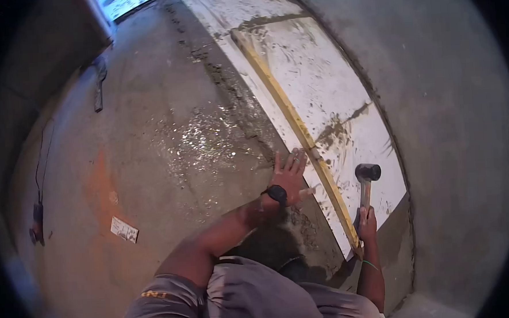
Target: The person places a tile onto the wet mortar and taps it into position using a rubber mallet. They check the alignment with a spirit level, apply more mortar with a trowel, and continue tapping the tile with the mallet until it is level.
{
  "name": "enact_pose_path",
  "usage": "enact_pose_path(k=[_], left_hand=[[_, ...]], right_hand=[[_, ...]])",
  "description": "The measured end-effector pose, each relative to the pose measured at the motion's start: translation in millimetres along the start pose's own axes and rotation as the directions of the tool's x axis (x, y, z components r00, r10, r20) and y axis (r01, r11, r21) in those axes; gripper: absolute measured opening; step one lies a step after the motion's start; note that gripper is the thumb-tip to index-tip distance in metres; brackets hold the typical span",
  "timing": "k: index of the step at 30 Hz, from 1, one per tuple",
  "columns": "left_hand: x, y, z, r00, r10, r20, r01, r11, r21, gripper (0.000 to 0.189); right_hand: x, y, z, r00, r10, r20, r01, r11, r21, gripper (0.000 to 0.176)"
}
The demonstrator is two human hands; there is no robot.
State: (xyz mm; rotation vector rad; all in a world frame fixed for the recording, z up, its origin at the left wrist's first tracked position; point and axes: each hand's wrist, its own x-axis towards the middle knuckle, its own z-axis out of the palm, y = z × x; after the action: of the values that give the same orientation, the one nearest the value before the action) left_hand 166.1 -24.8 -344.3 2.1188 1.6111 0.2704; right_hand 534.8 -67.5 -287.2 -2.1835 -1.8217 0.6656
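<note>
My left hand (290,174), with a dark watch on the wrist, lies with fingers spread at the left edge of a white tile (352,154) smeared with grey mortar. In my right hand (368,224) is the handle of a rubber mallet (368,172), its black head raised over the tile. A long yellow bar (286,106), which looks like a spirit level, runs lengthwise across the tiles between my hands. Its near end is close to my right wrist, where a green band shows.
Wet, rough mortar (221,80) borders the tiles on the left. A wall (436,120) rises on the right. On the floor at left lie a marked white tile piece (124,230), a corded tool (37,223) and a long dark tool (99,89). Bright light enters at top left.
</note>
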Motion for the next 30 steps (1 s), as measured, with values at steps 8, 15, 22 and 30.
enact_pose_path(k=[8, 15, 22, 30], left_hand=[[-4.7, -0.5, -8.6, 1.0, -0.015, 0.007, 0.015, 1.0, -0.02, 0.099], [-2.3, -6.9, -3.4, 0.999, 0.032, -0.022, -0.033, 0.999, -0.025, 0.097], [-5.6, -11.7, -5.7, 0.997, 0.081, -0.002, -0.081, 0.996, -0.036, 0.093], [-5.5, -14.7, -10.3, 0.995, 0.099, 0.008, -0.099, 0.995, -0.026, 0.092]], right_hand=[[-4.0, -39.1, -32.1, 0.98, 0.165, 0.115, -0.165, 0.986, -0.007, 0.036], [-16.5, -68.9, -75.0, 0.958, 0.206, 0.199, -0.154, 0.956, -0.249, 0.042], [-21.0, -117.1, -78.4, 0.939, 0.285, 0.194, -0.18, 0.886, -0.427, 0.041], [-47.8, -108.5, -57.3, 0.994, -0.041, 0.104, 0.089, 0.856, -0.51, 0.046]])
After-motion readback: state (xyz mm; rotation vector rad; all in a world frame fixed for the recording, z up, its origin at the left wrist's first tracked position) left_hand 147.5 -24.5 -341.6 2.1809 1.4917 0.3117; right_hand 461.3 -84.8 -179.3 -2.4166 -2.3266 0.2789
